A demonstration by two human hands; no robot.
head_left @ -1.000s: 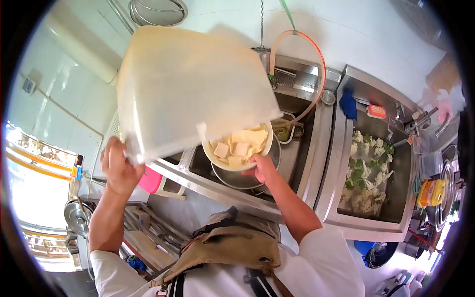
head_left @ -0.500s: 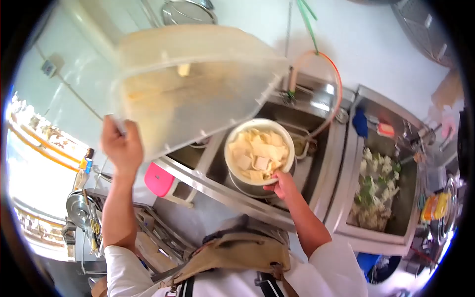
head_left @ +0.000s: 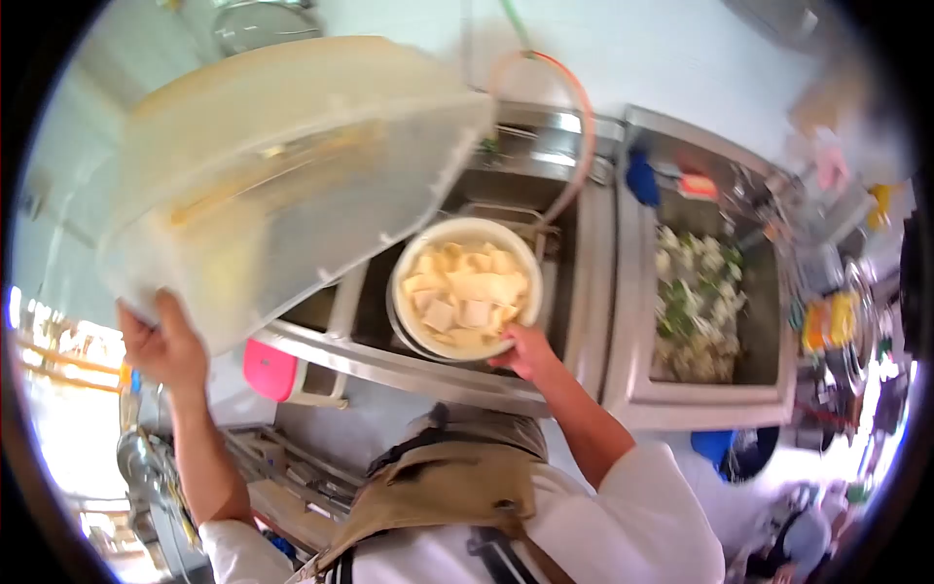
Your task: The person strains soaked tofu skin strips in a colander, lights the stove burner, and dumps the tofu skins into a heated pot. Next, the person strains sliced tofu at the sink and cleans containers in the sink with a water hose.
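Observation:
My left hand [head_left: 163,336] is closed on the lower left corner of a large translucent plastic tub [head_left: 336,234]. The tub is tilted up on its side, with yellowish stains and a few scraps on its inside. My right hand [head_left: 525,352] grips the near right rim of a round white bowl [head_left: 533,268]. Pale yellow flat pieces of food [head_left: 467,287], several of them cut square, fill the bowl. It is above a steel sink [head_left: 559,292], and the tub's lower edge comes close to the bowl's left side.
In the steel sink on the right [head_left: 616,321] lie chopped white and green vegetables [head_left: 699,292]. An orange hose [head_left: 584,107] loops over the middle sink. A pink-topped stool [head_left: 269,370] stands below the counter at left. A round strainer [head_left: 261,27] hangs on the wall.
The tub and my left hand have moved left and down in view. The bowl, still in my right hand, appears farther left, while the whole scene has also shifted left as the camera turned.

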